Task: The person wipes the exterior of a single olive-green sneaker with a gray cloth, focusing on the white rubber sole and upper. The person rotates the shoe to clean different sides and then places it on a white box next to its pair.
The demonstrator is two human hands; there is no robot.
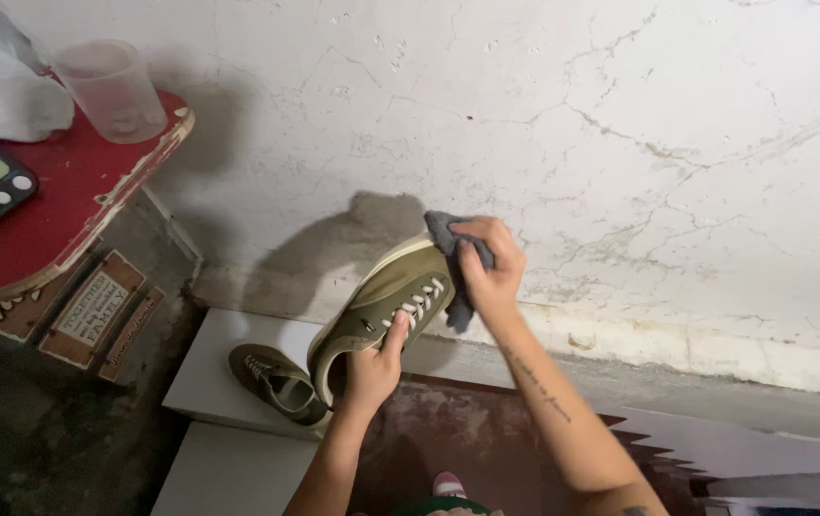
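Head view: left hand [372, 368] grips a raised olive shoe [386, 301] by its heel; right hand [491, 268] clasps a grey cloth [443, 229] against the toe, partly hiding it. A 2nd shoe [271, 377] lies on the white shelf's [214, 382] edge.

Matt olive canvas shoe [386, 296] mid-frame; soft grey cloth [448, 239] beside it; rough cracked plaster wall [620, 115] above; clear plastic cup [114, 91] upper left.

An olive sneaker [386, 301] with white laces and a pale sole is held up off the white shelf, toe tilted upward toward the wall. A grey cloth [456, 263], bunched, presses against its toe and hangs beside the laces.
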